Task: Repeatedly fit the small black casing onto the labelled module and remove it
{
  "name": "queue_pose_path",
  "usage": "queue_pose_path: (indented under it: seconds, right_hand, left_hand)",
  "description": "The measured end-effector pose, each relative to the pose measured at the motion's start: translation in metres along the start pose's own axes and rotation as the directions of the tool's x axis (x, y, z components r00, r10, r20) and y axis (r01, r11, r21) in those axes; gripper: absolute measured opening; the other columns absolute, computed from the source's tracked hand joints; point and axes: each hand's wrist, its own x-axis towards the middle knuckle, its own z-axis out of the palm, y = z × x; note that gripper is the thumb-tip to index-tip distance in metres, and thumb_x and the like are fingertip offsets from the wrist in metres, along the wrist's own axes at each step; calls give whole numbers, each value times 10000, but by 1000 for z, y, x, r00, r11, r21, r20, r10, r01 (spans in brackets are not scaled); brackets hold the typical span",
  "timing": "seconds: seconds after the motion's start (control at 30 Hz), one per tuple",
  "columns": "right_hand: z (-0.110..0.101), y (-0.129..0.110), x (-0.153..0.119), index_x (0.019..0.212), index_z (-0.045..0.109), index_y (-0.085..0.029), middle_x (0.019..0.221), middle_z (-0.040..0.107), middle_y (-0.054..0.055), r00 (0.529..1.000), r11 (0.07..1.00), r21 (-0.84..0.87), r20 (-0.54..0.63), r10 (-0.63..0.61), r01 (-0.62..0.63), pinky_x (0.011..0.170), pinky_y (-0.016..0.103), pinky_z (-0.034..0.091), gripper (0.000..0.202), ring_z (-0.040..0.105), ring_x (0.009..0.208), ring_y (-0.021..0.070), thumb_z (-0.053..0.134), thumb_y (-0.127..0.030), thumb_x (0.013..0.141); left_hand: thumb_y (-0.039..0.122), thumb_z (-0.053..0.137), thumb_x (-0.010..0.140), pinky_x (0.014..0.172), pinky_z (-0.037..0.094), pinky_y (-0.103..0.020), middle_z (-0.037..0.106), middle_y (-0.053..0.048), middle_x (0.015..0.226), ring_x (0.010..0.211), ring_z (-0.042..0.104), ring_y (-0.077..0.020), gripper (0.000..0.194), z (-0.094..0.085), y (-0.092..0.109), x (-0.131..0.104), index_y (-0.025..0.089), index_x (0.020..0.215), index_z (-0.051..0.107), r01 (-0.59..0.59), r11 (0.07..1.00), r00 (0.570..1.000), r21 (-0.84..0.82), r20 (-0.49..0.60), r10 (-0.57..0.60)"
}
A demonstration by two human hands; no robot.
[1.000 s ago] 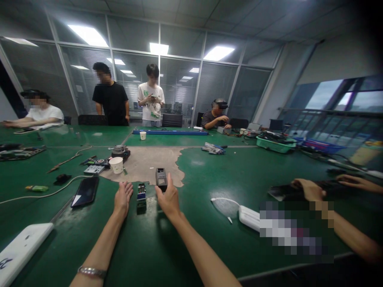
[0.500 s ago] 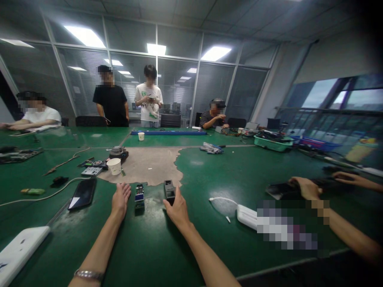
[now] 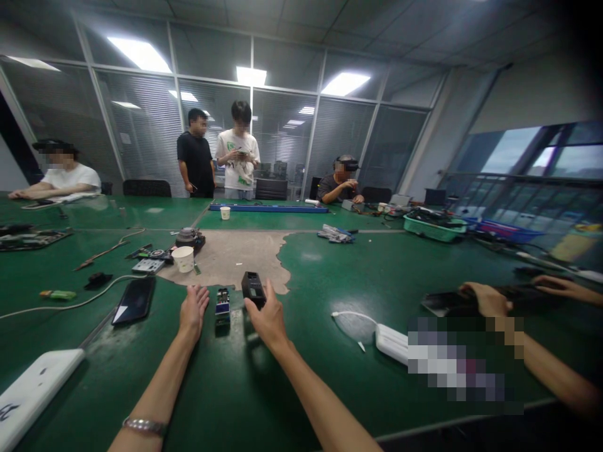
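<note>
My right hand [image 3: 267, 317] grips a black plastic housing [image 3: 253, 287] with rectangular openings, its thumb on the near side and fingers on the right. The housing looks lifted off the green table [image 3: 301, 402] and tilted. Left of it, a small circuit module [image 3: 222, 309] with a blue part lies on the table between my two hands. My left hand [image 3: 193, 311] rests beside that module, its fingers stretched out and apart from it, holding nothing.
A phone [image 3: 134, 301], a paper cup [image 3: 183, 258] and a white power strip [image 3: 40, 395] lie to the left. On the right are a white adapter [image 3: 392, 342] with a cable and another person's hands [image 3: 487, 301] on a dark part. A green basket [image 3: 434, 227] stands farther back.
My right hand has raised the black housing and brought it left, closer to the circuit module. My left hand stays nearly in place. A standing person across the table has shifted right.
</note>
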Motion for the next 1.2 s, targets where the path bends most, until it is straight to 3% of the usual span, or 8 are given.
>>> queue_pose_path:
  seconds: [0.17, 0.4, 0.6, 0.97, 1.2]
  right_hand:
    - [32, -30, 4, 1395, 276, -84, 1245, 547, 164, 998, 999, -4, 49, -49, 49, 939, 338, 423, 751, 521, 1153, 249, 615, -343, 776]
    - [62, -39, -6, 1411, 199, -56, 1150, 596, 193, 995, 994, -107, 99, -25, 36, 849, 337, 463, 813, 581, 1058, 278, 616, -327, 768]
    - [70, -36, -15, 1422, 136, -47, 1072, 627, 182, 992, 983, -183, 127, 2, 22, 815, 347, 465, 851, 609, 992, 282, 612, -310, 767]
    - [75, -4, -35, 1428, 138, -47, 1268, 501, 208, 987, 993, -97, 151, -49, 64, 946, 368, 411, 927, 494, 1165, 290, 659, -352, 724]
    - [80, -8, -35, 1436, 82, -42, 1253, 514, 201, 988, 993, -72, 123, -89, 98, 944, 365, 417, 922, 518, 1131, 284, 637, -306, 748]
  left_hand:
    - [489, 325, 906, 963, 397, -339, 497, -229, 1277, 1137, 531, -215, 580, 1, 1, -1, 76, 1290, 456, 2, 1000, 1000, 6, -15, -1]
    - [516, 338, 893, 969, 388, -336, 503, -223, 1275, 1133, 534, -211, 602, -2, -1, 2, 80, 1291, 451, -7, 1000, 1000, -2, 4, 7]
    - [504, 332, 900, 966, 392, -344, 513, -215, 1265, 1142, 528, -207, 573, 0, 1, 1, 100, 1285, 460, 8, 1000, 1000, 4, -11, -8]
    - [527, 346, 887, 965, 397, -343, 492, -217, 1289, 1134, 533, -219, 608, -1, -1, 1, 86, 1292, 448, -12, 1000, 1000, 3, 7, 12]
    - [504, 336, 898, 963, 399, -338, 495, -215, 1286, 1132, 535, -214, 581, 1, 1, 1, 88, 1282, 462, 0, 1000, 1000, 6, -10, 0]
